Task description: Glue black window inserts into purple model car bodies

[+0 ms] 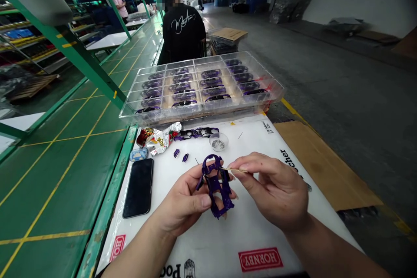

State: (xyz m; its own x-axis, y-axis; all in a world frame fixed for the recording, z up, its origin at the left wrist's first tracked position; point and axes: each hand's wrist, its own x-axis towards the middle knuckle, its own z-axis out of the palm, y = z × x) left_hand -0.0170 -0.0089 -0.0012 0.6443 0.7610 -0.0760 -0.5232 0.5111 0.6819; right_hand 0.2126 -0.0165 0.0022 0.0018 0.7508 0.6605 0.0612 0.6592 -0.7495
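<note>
My left hand (185, 204) is closed around a purple plastic model car body shell (214, 181), thumb on its near side and fingers behind it. The shell has large openings and is held tilted above the white work surface. Between the thumb and fingertips of my right hand (276, 191) is a thin, light-coloured stick (233, 170). Its tip reaches the upper right edge of the shell; whether it touches is hard to tell. Just beyond the hands lie two small purple parts (185, 157) and a small clear dish (218, 142) with tiny pieces in it.
A clear compartment tray (202, 115) of purple car shells spans the back of the surface. More shells (197, 133) lie before it. At left are a black phone (138, 189), a silver wrapper (163, 139) and a green bench (61, 173). A person in black (184, 30) sits ahead.
</note>
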